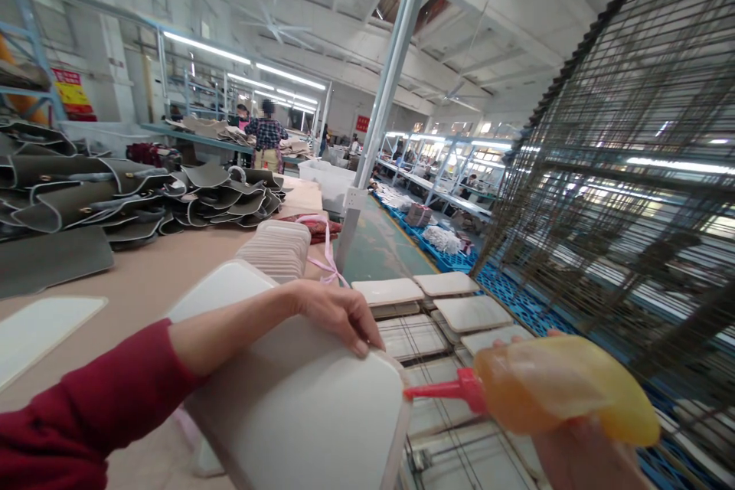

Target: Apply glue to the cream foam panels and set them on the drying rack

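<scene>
My left hand (338, 315), in a dark red sleeve, rests with fingers curled over the far edge of a white flat panel (298, 406) lying on the tan table (138, 283). My right hand (586, 452) is closed around a yellow-orange squeeze bottle (563, 387). Its red nozzle (439, 390) points left and nearly touches the panel's right edge.
A stack of white panels (279, 249) and dark grey leather pieces (132, 195) lie further back on the table. More white panels (459, 306) sit on a wire rack to the right. A tall wire rack (620, 191) rises at right. A metal post (390, 84) stands ahead. A person (266, 139) works far back.
</scene>
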The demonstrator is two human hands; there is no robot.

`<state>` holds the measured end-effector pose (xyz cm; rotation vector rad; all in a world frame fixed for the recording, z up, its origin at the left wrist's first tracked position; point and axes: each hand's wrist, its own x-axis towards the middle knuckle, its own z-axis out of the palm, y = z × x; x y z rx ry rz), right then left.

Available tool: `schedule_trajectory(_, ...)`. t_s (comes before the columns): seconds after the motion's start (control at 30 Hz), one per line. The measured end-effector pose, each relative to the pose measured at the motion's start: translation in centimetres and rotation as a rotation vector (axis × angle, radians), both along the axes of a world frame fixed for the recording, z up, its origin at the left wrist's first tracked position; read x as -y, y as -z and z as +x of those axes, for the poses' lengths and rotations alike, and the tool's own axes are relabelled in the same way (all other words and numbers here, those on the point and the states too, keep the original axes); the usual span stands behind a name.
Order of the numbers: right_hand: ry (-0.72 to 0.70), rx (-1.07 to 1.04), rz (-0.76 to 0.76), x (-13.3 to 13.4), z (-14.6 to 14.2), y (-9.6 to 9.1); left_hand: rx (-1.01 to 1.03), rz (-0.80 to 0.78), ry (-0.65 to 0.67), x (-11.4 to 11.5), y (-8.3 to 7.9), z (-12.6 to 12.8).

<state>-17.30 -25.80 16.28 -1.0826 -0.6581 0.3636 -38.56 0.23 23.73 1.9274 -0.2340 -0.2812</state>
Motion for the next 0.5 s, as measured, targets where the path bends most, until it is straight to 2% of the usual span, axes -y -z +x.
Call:
schedule_trajectory(0.17, 0.041, -0.004, 0.036, -0.6, -1.4, -0.2, -0.015, 0.045, -0.041, -0.4, 0.2, 0.1)
schedule_trajectory(0.5, 0.000, -0.048, 0.027, -0.7, -2.3, -0.3, -0.044, -0.006, -0.062, -0.9, 0.5, 0.0)
